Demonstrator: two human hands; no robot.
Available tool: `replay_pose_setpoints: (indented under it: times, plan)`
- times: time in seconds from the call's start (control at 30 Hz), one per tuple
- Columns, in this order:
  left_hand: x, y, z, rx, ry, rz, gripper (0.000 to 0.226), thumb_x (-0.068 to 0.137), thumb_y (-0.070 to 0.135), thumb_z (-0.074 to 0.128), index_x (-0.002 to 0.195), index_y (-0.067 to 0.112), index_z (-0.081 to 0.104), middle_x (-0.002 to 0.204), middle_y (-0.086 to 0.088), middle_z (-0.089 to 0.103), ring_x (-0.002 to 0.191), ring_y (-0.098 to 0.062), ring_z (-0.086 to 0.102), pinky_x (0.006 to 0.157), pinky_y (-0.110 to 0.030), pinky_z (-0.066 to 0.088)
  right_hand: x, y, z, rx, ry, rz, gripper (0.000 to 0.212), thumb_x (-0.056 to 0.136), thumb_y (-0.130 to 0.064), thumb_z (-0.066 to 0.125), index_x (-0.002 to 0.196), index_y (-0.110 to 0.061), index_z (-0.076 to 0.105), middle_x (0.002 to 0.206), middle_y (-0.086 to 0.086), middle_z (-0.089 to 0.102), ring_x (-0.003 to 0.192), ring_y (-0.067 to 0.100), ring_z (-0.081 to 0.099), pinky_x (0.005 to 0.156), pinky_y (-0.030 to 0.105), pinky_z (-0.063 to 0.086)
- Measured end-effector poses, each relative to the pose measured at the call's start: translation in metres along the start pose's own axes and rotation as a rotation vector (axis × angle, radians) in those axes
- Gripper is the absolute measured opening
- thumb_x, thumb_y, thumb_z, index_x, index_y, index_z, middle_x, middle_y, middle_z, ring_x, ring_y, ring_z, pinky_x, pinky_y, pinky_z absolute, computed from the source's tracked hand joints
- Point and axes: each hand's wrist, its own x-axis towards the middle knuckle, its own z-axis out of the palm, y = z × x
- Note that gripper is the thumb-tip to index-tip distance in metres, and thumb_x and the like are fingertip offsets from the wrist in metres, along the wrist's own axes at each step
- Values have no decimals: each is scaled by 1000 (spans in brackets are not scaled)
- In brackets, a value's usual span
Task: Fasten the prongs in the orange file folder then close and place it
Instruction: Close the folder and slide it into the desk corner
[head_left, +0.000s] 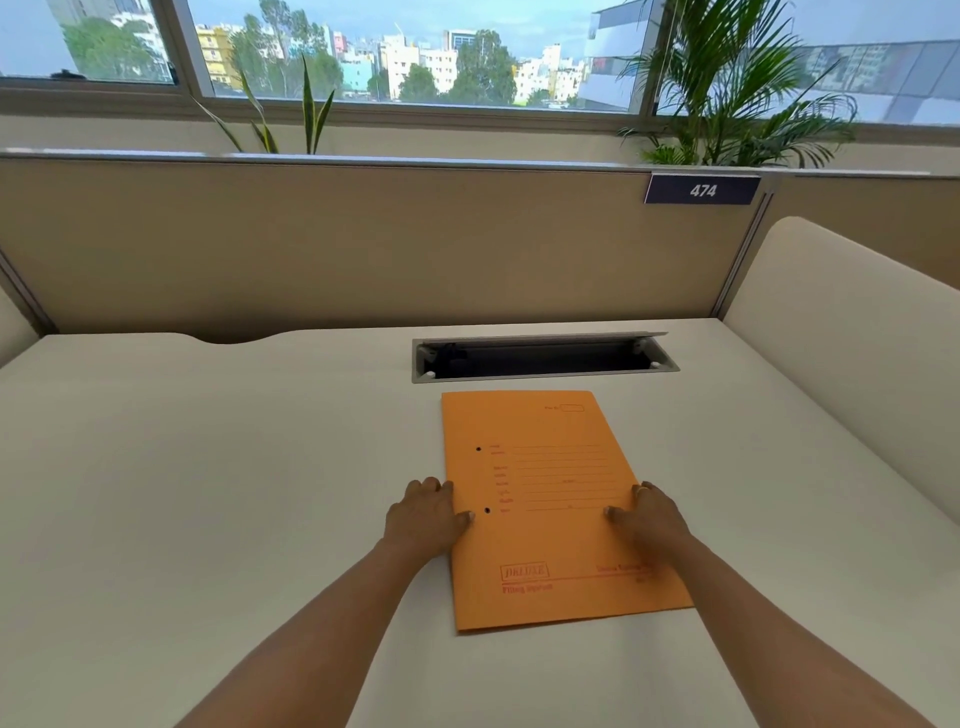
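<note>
The orange file folder (550, 467) lies closed and flat on the white desk (208, 467), front cover up, with red printed lines and two punched holes near its left edge. My left hand (426, 514) grips the folder's left edge, thumb on the cover beside the lower hole. My right hand (652, 517) holds the right edge, thumb resting on top. The prongs are hidden inside the folder.
An open cable slot (540, 358) with a raised lid sits just behind the folder. A beige partition (363, 249) with a "474" tag (702, 190) closes the back, and a cream side panel (841, 332) rises at right. Plants stand behind the partition.
</note>
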Motion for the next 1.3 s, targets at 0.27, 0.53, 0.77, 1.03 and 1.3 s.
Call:
replay_pose_setpoints:
  times: [0.27,0.53,0.77,1.03,1.3]
  plan:
    - [18,14,-6,-782,26,-287,51,94,37,48,128,-1,47,136,-19,43,119,-35,51,100,-40,45,12,-8,-3,-44,37,17,45,85,-37,59,116,-5,52,121,12,59,110,28,57,89,36,48]
    - [29,15,-7,-1080,15,-447,32,94,23,51,65,11,42,70,-7,45,84,-30,51,78,-39,49,18,-10,0,-42,131,17,58,75,-36,72,117,-2,50,123,16,50,115,32,50,93,41,47]
    - [28,10,-6,-1142,-33,-434,14,93,13,51,85,3,56,81,-13,58,83,-32,58,82,-41,54,23,-15,-7,-56,66,99,72,71,-38,75,125,-4,42,130,17,43,120,34,45,97,41,43]
    - [13,22,1,-1199,90,-276,27,97,20,41,123,12,43,123,-14,54,109,-33,57,96,-49,49,17,-15,-6,-85,61,102,70,77,-40,69,131,-9,37,135,15,36,125,34,38,101,44,40]
    - [-2,28,5,-1305,213,-188,11,98,17,40,105,24,45,112,-14,63,97,-34,65,85,-51,55,6,-12,0,14,109,126,83,76,-42,69,140,-11,26,143,15,29,132,34,28,105,49,35]
